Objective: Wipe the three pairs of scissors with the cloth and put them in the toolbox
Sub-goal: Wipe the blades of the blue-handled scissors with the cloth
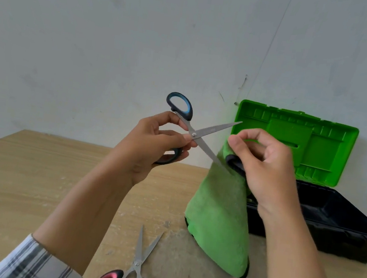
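At the bottom edge of the frame, near its middle, the pink-handled scissors lay on the wooden table, blades slightly parted and pointing up the frame, their handle loops cut off by the edge. To the lower left a plaid sleeve covered the left forearm. Right of those scissors, and apart from them, the lower end of the green cloth reached down to the tabletop, a dark trim showing along its edge.

Higher up, at mid-frame, both hands were raised above the table. The left hand gripped the blue-handled scissors, fingers curled round the lower loop and the thumb lying close to the pivot; the upper loop stood free above the hand. Their blades were spread wide in an X (one pointing up and right, the other down and right). The right hand pinched the top of the cloth between thumb and fingers, so that it hung in a long drape, and the lower blade ran into the cloth just below that thumb.

Behind the right hand, at the right of the frame, the toolbox stood open on the table: a black base, its inside too dark to read, and a green lid upright against the pale wall
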A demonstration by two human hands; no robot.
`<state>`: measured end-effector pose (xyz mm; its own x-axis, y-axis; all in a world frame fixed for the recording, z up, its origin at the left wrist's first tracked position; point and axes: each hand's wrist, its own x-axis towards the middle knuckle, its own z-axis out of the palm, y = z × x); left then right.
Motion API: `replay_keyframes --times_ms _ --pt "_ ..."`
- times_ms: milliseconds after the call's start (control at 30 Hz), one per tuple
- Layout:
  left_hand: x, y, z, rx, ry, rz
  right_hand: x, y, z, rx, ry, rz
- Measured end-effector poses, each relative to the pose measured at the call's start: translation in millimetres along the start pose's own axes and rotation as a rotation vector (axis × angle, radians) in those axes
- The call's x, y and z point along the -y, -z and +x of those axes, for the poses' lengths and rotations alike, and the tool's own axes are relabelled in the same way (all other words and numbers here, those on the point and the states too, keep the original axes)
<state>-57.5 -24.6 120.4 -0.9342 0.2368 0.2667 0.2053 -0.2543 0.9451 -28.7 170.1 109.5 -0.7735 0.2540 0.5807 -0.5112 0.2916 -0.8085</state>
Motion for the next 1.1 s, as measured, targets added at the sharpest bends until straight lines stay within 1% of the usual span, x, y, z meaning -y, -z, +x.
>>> replay_keyframes --times_ms 100,233,433,533,600,767,967,1100 --pt "2.8 -3.1 0.5 0.005 -0.016 -0.041 2.3 -18.0 -5.2 0.007 0.030 0.001" --pt "7.2 -7.3 1.1 0.005 -0.040 -0.030 1.3 -24.3 -8.5 0.035 0.050 -0.086" --pt "11.9 -16.9 -0.8 -0.009 -0.077 -0.033 -0.6 -24.7 -6.9 -0.115 0.114 -0.047" --pt "16.6 -23.5 -1.3 -0.045 -0.113 -0.027 -1.1 -31.3 -10.1 -0.150 0.190 -0.128" --pt "18.2 -23.7 -0.1 -0.065 -0.128 -0.028 0.0 -30.9 -10.2 -0.141 0.223 -0.150" --pt "20.0 -19.2 2.1 -0.080 -0.158 -0.014 -1.0 -24.8 -7.3 0.001 0.122 -0.091" --pt "22.5 -25.3 0.2 0.012 -0.176 0.050 -4.7 -25.5 -7.9 -0.058 0.112 -0.105" --pt "20.2 -24.8 -0.1 0.012 -0.171 0.079 -6.9 -29.3 -8.7 -0.068 0.123 -0.149"
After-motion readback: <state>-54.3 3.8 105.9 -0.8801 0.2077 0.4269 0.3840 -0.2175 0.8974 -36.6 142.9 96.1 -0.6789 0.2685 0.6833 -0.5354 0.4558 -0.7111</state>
